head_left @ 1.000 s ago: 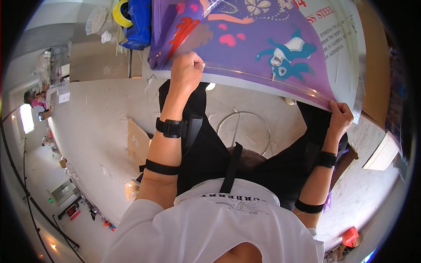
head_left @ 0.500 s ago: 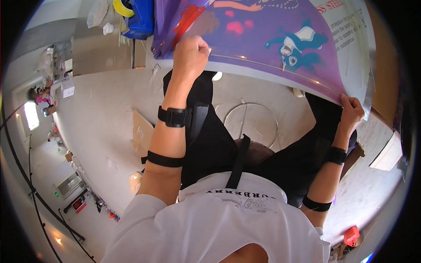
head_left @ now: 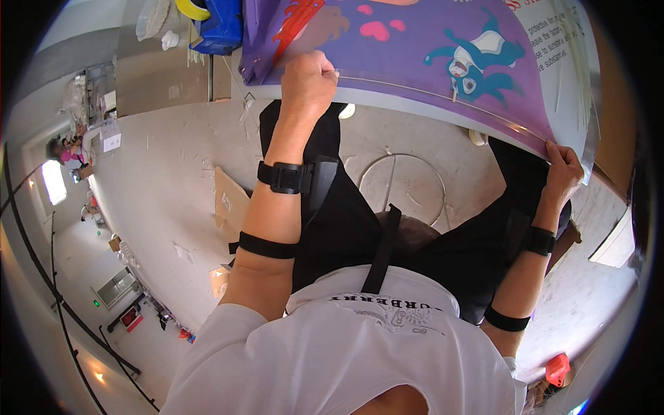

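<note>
A purple printed sheet with cartoon figures lies on the worktop in front of me. Along its near edge runs a thin pale strip. My left hand is closed in a pinch at the strip's left end, over the sheet's near edge. At the sheet's near right corner, the fingers of my right hand pinch the strip's other end. Between the two hands the strip stretches nearly straight. My fingers partly hide both ends.
A blue tape dispenser with a yellow roll stands at the far left. Several thin translucent strips lie at the far right. Below are a metal ring and cardboard. Another person is at the distant left.
The whole view has shifted slightly, with the sheet appearing a little higher. Both hands keep their pinch on the strip, with little movement against the sheet.
</note>
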Demonstrator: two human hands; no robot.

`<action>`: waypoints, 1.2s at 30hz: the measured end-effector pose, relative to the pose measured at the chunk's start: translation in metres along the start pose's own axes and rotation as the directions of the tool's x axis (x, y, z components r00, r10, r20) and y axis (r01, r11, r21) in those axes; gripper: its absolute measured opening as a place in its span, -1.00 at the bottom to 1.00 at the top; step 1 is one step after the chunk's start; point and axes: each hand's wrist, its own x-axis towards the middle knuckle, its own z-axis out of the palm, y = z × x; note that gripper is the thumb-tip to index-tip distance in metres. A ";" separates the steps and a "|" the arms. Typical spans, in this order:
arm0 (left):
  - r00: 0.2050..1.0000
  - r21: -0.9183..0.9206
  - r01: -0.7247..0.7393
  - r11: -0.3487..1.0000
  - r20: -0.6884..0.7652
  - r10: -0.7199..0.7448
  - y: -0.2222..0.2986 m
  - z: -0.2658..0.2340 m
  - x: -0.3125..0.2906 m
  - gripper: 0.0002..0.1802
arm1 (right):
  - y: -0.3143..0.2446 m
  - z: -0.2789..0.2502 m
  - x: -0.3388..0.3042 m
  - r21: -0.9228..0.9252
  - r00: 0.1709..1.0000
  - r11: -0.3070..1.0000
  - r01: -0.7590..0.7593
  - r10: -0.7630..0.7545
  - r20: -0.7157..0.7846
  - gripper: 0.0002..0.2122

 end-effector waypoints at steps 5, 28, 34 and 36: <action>1.000 -0.023 -0.003 1.000 -0.004 0.003 0.001 -0.002 0.000 -0.89 | -0.002 -0.001 0.000 -0.020 1.000 1.000 -0.002 0.002 0.005 -0.85; 0.979 -0.145 0.180 0.973 0.124 -0.163 -0.026 -0.008 0.017 -0.73 | -0.012 -0.014 0.016 -0.211 0.990 0.977 -0.032 0.060 0.125 -0.74; 0.973 -0.083 0.200 0.976 0.134 -0.188 -0.033 -0.009 0.020 -0.70 | -0.021 -0.012 0.005 -0.178 0.996 0.984 -0.013 0.030 0.089 -0.77; 0.974 -0.087 0.195 0.977 0.130 -0.183 -0.035 -0.009 0.019 -0.70 | -0.028 -0.011 0.003 -0.182 0.994 0.982 -0.049 0.066 0.088 -0.78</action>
